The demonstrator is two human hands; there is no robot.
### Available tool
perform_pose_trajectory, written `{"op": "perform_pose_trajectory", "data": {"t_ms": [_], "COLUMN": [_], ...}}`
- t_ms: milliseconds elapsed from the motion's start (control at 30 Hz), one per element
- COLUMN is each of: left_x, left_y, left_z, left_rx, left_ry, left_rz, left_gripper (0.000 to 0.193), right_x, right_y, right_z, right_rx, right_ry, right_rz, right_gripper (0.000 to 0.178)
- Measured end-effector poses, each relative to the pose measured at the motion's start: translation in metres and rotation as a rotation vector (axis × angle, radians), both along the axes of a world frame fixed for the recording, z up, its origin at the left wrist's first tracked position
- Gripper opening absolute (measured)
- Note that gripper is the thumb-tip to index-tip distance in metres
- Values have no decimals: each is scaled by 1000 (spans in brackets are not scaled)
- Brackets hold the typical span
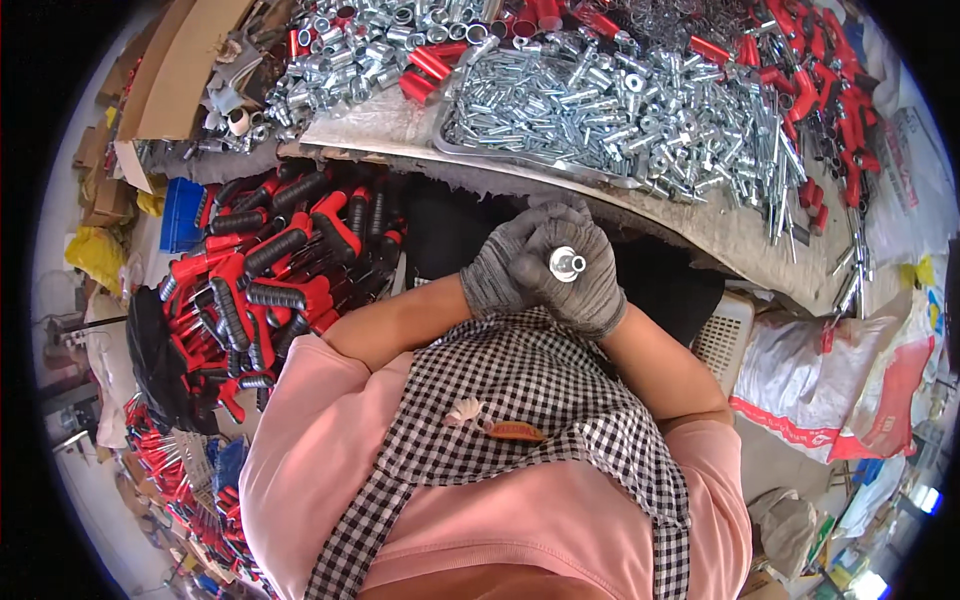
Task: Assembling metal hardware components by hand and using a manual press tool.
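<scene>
Both of my hands wear grey knit gloves and are pressed together just in front of the apron. My right hand (pixel 592 290) is closed around a shiny metal cylindrical fitting (pixel 567 264), whose round end with a smaller stub faces up. Against it, my left hand (pixel 500 262) has its fingers curled in; whatever lies inside them is hidden. Beyond the hands, a shallow tray (pixel 445 140) on the bench holds many small metal pins (pixel 540 110). Metal sleeves (pixel 365 65) are heaped to its left.
A pile of red-and-black handled tools (pixel 270 270) sits at the left, beside a blue bin (pixel 181 215). Red handles (pixel 800 90) lie at the far right of the bench. A white sack (pixel 810 370) and a pale plastic basket (pixel 722 335) stand right of me.
</scene>
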State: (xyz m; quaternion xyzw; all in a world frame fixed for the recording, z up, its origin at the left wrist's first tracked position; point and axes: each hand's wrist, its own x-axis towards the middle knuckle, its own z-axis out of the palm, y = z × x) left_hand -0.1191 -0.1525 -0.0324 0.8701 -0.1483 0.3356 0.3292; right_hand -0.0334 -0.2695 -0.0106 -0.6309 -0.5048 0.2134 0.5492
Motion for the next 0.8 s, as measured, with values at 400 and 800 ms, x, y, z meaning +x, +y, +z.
{"op": "perform_pose_trajectory", "data": {"t_ms": [400,800], "left_x": [30,98], "left_y": [16,-88], "left_z": [28,-210], "left_rx": [-989,-2094], "left_ry": [-309,1171], "left_rz": [-497,-278], "left_gripper": [39,28], "right_x": [51,49], "right_y": [-91,-121], "right_z": [-60,-170], "right_rx": [-93,-405], "right_ry": [1734,1410], "right_rz": [478,-391], "right_gripper": [75,52]}}
